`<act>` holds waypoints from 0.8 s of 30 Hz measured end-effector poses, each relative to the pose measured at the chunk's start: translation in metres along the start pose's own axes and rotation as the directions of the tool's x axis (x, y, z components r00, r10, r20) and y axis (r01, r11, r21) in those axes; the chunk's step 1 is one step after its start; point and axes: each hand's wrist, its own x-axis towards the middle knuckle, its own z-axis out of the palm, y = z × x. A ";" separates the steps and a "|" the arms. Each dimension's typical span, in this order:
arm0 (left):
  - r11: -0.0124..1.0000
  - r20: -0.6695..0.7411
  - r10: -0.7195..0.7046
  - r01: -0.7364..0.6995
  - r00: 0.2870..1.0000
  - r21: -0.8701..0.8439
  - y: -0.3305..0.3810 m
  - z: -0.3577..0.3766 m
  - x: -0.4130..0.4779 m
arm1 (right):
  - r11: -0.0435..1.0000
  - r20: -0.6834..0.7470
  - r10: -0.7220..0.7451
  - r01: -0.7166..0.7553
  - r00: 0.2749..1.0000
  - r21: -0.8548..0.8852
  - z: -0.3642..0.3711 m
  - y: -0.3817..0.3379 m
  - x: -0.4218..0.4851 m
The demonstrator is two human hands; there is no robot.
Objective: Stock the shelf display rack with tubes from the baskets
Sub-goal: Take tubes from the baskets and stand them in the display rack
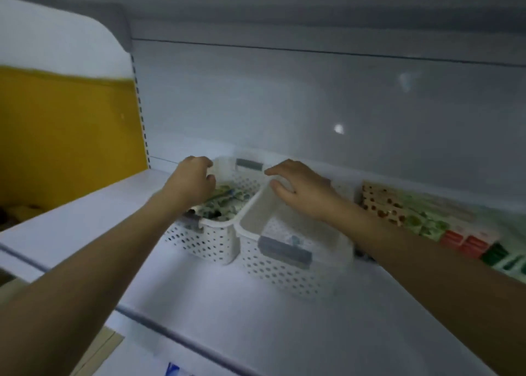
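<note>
White shelf (pixel 199 304) | tubes (pixel 225 200) in left basket (pixel 210 244) — just beside left-hand fingers (pixel 210 178)

Left basket (pixel 212 243): white plastic, perforated walls, matt. Right basket (pixel 287 273): same plastic, grey label plate (pixel 284 252). Shelf (pixel 199 304): white, smooth, slight sheen. Back panel (pixel 313 99): glossy, showing light reflections. Tubes (pixel 227 202): printed, glossy.

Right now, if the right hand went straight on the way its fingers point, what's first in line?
Likely the left basket, at its far rim near the grey handle; right hand points left. Depth unclear.
</note>
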 end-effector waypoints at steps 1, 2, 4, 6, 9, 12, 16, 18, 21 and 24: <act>0.999 0.057 -0.030 0.029 0.998 0.026 -0.009 0.001 0.009 | 1.000 0.038 -0.003 0.003 0.999 -0.003 0.006 -0.003 0.013; 0.998 0.119 -0.047 0.042 0.992 0.044 -0.016 0.003 0.018 | 1.000 0.072 0.002 -0.002 0.997 0.006 0.011 -0.005 0.026; 0.998 0.242 -0.038 0.026 0.970 0.054 -0.021 0.008 0.033 | 0.996 0.116 0.038 -0.048 0.993 0.080 0.022 -0.008 0.051; 0.998 0.331 -0.011 -0.011 0.944 0.065 -0.023 0.015 0.041 | 0.979 0.160 0.102 -0.127 0.982 0.159 0.033 -0.007 0.070; 0.994 0.361 0.012 -0.051 0.932 0.099 -0.033 0.030 0.052 | 0.977 0.328 0.147 -0.188 0.933 0.096 0.043 -0.001 0.092; 0.996 0.343 0.003 -0.035 0.939 0.088 -0.043 0.042 0.056 | 0.985 0.484 0.166 -0.171 0.859 -0.034 0.046 0.003 0.108; 0.995 0.300 -0.040 0.011 0.953 0.101 -0.044 0.045 0.056 | 0.969 0.595 0.235 -0.141 0.769 -0.201 0.054 -0.004 0.122; 0.993 0.305 -0.066 0.034 0.950 0.110 -0.043 0.047 0.057 | 0.944 0.645 0.270 -0.063 0.715 -0.325 0.060 -0.008 0.125; 0.988 0.298 -0.086 0.042 0.951 0.151 -0.039 0.049 0.059 | 0.924 0.683 0.279 0.004 0.675 -0.382 0.062 -0.010 0.128; 0.980 0.288 -0.099 0.044 0.953 0.192 -0.037 0.049 0.059 | 0.923 0.693 0.275 0.020 0.666 -0.385 0.064 -0.010 0.129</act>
